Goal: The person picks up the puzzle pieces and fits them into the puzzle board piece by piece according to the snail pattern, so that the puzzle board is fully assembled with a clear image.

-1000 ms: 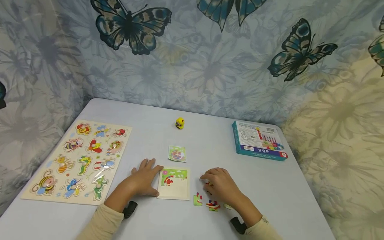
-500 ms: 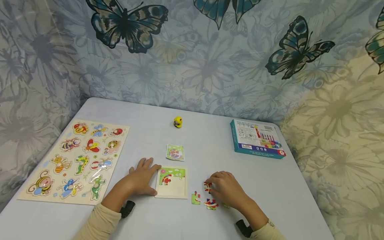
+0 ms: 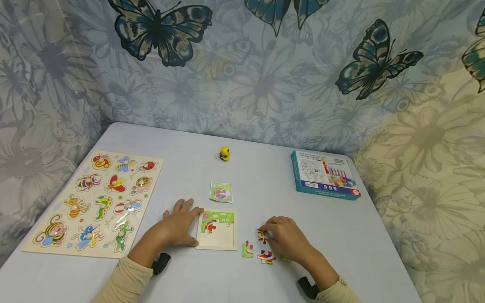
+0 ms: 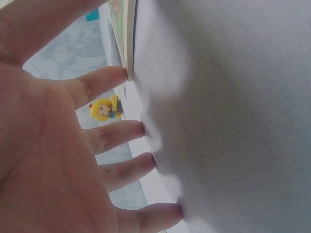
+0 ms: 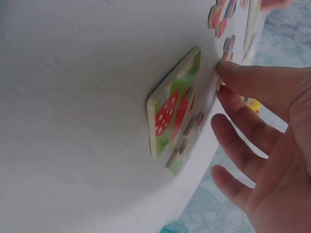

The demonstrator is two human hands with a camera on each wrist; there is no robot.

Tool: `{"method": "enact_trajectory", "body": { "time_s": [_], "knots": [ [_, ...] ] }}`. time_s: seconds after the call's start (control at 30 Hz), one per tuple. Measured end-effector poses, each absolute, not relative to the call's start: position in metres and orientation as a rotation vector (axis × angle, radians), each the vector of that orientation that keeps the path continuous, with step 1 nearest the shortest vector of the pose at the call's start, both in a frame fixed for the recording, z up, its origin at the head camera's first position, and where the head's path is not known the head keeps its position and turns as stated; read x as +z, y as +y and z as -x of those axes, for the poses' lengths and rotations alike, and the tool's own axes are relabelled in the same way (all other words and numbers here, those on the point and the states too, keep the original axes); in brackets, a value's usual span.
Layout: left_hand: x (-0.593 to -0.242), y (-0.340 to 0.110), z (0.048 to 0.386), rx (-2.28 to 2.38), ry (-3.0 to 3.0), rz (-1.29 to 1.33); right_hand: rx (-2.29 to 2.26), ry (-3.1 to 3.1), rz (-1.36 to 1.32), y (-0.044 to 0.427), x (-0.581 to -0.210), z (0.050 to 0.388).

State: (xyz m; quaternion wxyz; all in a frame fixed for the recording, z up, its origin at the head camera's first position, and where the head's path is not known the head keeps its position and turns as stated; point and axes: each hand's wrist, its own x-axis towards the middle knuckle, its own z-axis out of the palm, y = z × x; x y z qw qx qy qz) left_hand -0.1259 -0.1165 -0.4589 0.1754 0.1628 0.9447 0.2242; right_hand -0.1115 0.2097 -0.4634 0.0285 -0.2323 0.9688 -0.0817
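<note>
The left hand point(image 3: 178, 227) lies with fingers spread and grips nothing. Its thumb and index finger touch the left edge of a square, pale wooden puzzle tray point(image 3: 216, 242); in the left wrist view, the other fingertips rest on the white table surface point(image 3: 182, 280). The tray lies flat between the hands. Printed pieces in green and red cover its upper part and part of its left side; the remainder shows bare wood.

The right hand point(image 3: 286, 235) pinches a small red, yellow and dark wooden puzzle piece point(image 3: 262, 235) between thumb and index finger, to the right of the tray and apart from it.

Loose wooden pieces lie near this hand: a green-and-red piece point(image 3: 247, 250), a red, white and blue piece point(image 3: 267, 257) and a green piece with a white-dotted red shape point(image 5: 167, 111) — the last mostly hidden in the head view.

Beyond the tray lie a small square picture card point(image 3: 221, 192) and, farther back, a yellow figurine point(image 3: 224, 154). A large cream insect puzzle board point(image 3: 125, 223) occupies the left side — a teal-and-white printed box point(image 3: 323, 174), the right.
</note>
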Motion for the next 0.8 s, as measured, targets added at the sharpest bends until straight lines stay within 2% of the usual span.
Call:
{"method": "enact_trajectory", "body": {
  "time_s": [0.3, 0.57, 0.8],
  "knots": [
    [-0.458, -0.115, 0.127, 0.678, 2.650, -0.451, -0.231, 2.988, 0.779, 0.195, -0.458, 0.115],
    [-0.458, -0.114, 0.127, 0.637, 2.660, -0.440, -0.194, 2.928, 1.123, 0.145, -0.456, 0.124],
    [-0.458, -0.115, 0.127, 0.621, 2.664, -0.423, -0.138, 2.916, 1.280, 0.115, -0.459, 0.132]
  ]
}}
